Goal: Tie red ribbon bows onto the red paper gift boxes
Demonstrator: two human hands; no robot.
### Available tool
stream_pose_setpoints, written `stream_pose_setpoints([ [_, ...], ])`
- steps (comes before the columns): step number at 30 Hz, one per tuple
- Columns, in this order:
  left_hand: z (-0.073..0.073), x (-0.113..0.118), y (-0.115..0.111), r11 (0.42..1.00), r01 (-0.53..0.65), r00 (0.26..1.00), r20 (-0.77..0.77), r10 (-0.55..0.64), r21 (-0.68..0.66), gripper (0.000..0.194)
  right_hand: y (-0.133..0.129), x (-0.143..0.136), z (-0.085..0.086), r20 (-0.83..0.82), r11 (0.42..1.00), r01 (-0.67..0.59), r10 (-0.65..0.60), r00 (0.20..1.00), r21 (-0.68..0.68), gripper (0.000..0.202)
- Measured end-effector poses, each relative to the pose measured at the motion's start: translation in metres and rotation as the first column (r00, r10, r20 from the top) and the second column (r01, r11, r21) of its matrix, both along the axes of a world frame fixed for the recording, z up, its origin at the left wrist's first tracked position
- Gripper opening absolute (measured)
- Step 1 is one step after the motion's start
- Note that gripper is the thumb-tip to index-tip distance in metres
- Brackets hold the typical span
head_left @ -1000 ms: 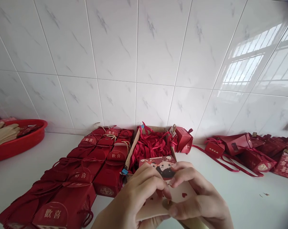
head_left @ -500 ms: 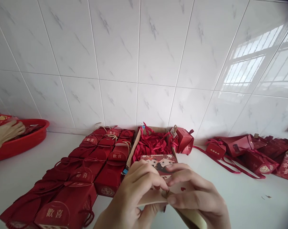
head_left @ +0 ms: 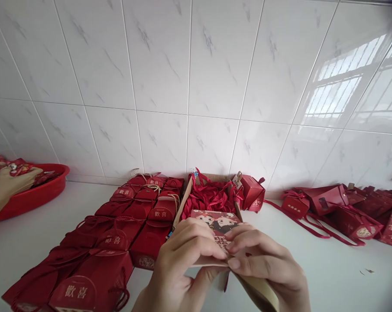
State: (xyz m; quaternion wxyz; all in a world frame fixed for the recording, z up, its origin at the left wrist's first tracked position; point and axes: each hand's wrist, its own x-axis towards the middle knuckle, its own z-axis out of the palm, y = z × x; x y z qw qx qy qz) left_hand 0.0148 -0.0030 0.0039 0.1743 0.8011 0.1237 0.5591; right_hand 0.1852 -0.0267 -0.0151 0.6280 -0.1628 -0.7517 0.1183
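At the lower middle, my left hand (head_left: pixel 189 260) and my right hand (head_left: pixel 270 264) meet at the fingertips on a red printed box (head_left: pixel 217 221) with two cartoon figures on its top. My left fingers and thumb pinch its pale near edge from the left. My right thumb and fingers press the same edge from the right. A gold ribbon (head_left: pixel 259 292) hangs down from beneath my right hand. My palms hide much of the box's near side.
Rows of red gift boxes (head_left: pixel 116 238) stand at left. Behind my hands is a carton of red ribbons (head_left: pixel 212 195), with a small red box (head_left: pixel 252 193) beside it. More boxes (head_left: pixel 354 221) lie at right. Another person's hand (head_left: pixel 15 182) reaches into a red basin (head_left: pixel 40 195).
My fingertips have closed together on the box's near edge, and more lettering shows on the box. In the basin, the other person's hand has taken hold of a red packet.
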Motion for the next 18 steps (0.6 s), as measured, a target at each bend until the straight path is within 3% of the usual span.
stream_pose_setpoints([
  [12, -0.005, -0.004, 0.007, 0.996, -0.063, 0.998, 0.01, 0.063, 0.063, 0.027, -0.001, -0.003, 0.002, 0.045, 0.989, 0.107, -0.103, 0.994, -0.1, 0.033],
  [15, -0.006, -0.003, 0.008, 0.995, -0.089, 0.996, -0.013, 0.089, 0.05, 0.029, 0.0, -0.005, -0.001, 0.008, 0.978, 0.107, -0.107, 0.994, -0.179, 0.033],
  [18, -0.009, -0.001, 0.008, 0.982, -0.175, 0.984, -0.029, 0.174, -0.073, 0.04, 0.002, -0.008, -0.008, -0.134, 0.928, 0.099, -0.156, 0.979, -0.358, 0.024],
])
